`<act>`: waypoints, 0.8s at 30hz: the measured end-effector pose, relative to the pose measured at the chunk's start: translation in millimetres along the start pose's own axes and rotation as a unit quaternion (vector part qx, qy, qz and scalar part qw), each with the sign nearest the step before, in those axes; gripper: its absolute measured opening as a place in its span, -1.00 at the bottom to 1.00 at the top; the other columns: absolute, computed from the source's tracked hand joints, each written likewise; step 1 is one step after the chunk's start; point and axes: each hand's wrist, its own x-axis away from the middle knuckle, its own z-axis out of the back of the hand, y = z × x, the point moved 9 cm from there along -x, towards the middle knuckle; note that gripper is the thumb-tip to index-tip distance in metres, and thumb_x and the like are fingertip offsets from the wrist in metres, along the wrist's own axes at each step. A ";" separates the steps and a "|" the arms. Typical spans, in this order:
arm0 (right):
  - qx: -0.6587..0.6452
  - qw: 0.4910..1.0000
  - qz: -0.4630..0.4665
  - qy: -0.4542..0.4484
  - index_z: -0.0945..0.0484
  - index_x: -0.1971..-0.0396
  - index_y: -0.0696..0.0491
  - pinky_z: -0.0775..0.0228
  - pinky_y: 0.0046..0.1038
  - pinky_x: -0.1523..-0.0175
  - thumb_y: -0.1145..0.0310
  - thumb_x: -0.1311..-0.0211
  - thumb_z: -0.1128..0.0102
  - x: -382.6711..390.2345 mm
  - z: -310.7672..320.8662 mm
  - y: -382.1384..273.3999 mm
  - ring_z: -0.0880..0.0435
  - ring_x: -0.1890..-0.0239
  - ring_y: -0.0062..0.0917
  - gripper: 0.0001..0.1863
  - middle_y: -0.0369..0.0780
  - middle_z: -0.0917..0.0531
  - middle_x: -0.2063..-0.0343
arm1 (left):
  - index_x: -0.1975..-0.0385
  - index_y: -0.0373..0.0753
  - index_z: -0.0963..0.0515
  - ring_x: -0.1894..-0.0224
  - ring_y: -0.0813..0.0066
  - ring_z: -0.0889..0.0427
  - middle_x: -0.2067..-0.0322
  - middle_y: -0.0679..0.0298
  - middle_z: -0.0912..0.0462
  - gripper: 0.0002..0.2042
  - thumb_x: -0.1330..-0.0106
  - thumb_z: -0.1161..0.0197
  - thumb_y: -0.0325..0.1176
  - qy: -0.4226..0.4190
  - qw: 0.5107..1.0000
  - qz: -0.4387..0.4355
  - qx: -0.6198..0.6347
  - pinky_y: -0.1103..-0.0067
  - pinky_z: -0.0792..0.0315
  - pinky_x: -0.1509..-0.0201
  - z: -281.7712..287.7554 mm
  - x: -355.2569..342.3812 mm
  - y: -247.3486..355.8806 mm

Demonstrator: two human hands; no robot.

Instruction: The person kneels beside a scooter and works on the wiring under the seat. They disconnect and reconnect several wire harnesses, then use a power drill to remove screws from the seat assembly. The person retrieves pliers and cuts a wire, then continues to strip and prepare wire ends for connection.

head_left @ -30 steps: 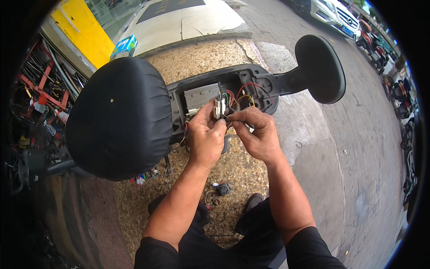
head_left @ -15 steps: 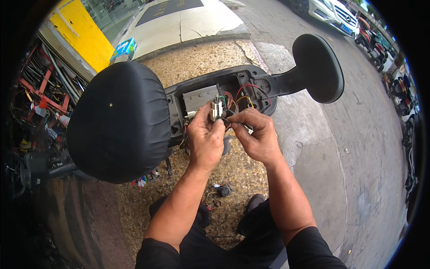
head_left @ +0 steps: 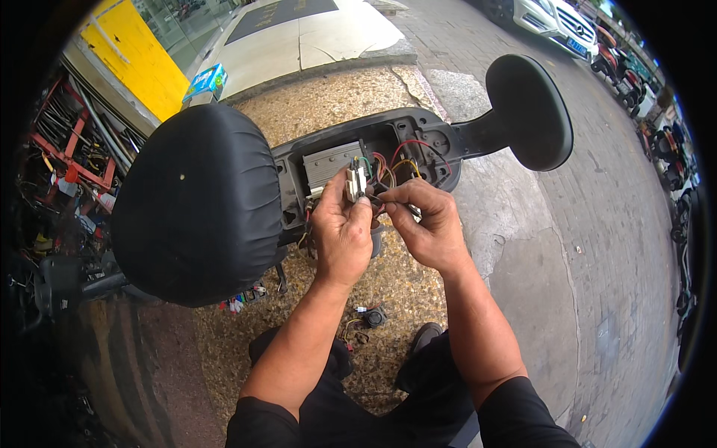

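Observation:
My left hand (head_left: 343, 230) pinches a white plastic wire connector (head_left: 356, 182) between thumb and fingers. Close beside it, my right hand (head_left: 424, 224) is closed on a thin dark wire (head_left: 380, 200) at the connector's lower end; the fingertips hide part of it. Both hands are over an open black scooter compartment (head_left: 304, 142). Inside it lies a silver finned controller box (head_left: 328, 166). Red, yellow and green wires (head_left: 385, 168) run out next to the box, and a red wire loops over the compartment's right end.
A black padded seat (head_left: 194, 205) stands left of the compartment, a black backrest (head_left: 532, 112) at its right. On the pebbled ground lies a small round black part with wires (head_left: 373, 317). A blue box (head_left: 205, 82) sits near a yellow panel (head_left: 134, 56). A white car (head_left: 553, 26) stands far right.
The connector in my left hand has turned slightly and moved a little to the left. My right hand keeps nearly the same place and pinch.

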 end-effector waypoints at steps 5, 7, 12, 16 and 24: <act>-0.010 1.000 -0.002 0.001 -0.67 0.40 0.16 -0.45 -0.40 0.26 0.62 -0.01 -0.24 0.4 1.0 1.3 -0.63 0.40 -0.37 -0.87 -0.16 -0.67 0.49 | -0.21 -0.34 -0.31 0.28 0.58 -0.60 0.21 0.27 -0.55 -0.60 -0.36 0.05 -0.60 -0.014 0.999 0.039 0.028 0.60 -0.58 0.19 -2.5 3.0 -6.3; -0.018 1.000 0.002 0.000 -0.67 0.39 0.16 -0.46 -0.41 0.25 0.62 -0.01 -0.24 0.8 0.7 0.6 -0.65 0.39 -0.37 -0.86 -0.16 -0.67 0.48 | -0.22 -0.33 -0.28 0.27 0.56 -0.61 0.20 0.25 -0.54 -0.60 -0.37 0.06 -0.60 -0.021 0.999 0.031 0.034 0.58 -0.59 0.18 -3.0 2.2 -5.2; -0.012 1.000 0.010 -0.018 -0.66 0.31 0.19 -0.40 -0.52 0.26 0.63 -0.12 -0.20 0.9 -2.5 -3.1 -0.60 0.39 -0.57 -0.86 -0.21 -0.65 0.46 | -0.07 -0.32 -0.30 0.27 0.65 -0.51 0.21 0.27 -0.52 -0.70 -0.36 0.06 -0.61 0.001 0.998 0.038 0.045 0.66 -0.49 0.21 0.9 2.2 -8.0; -0.064 0.995 -0.073 0.010 -0.63 0.26 0.19 -0.44 -0.56 0.24 0.63 -0.16 -0.16 4.3 -3.6 7.0 -0.60 0.36 -0.67 -0.84 -0.26 -0.66 0.46 | 0.00 -0.32 -0.30 0.27 0.64 -0.51 0.22 0.25 -0.51 -0.75 -0.34 0.03 -0.61 -0.015 0.998 0.027 0.049 0.65 -0.48 0.18 -1.9 3.0 -5.8; -0.050 0.994 -0.096 0.004 -0.60 0.32 0.21 -0.47 -0.56 0.25 0.61 -0.18 -0.14 4.9 -10.5 12.0 -0.62 0.38 -0.67 -0.90 -0.25 -0.68 0.47 | 0.05 -0.34 -0.34 0.28 0.72 -0.44 0.22 0.30 -0.48 -0.75 -0.29 -0.02 -0.65 -0.025 1.000 -0.012 -0.002 0.72 -0.39 0.22 -1.8 3.5 -0.9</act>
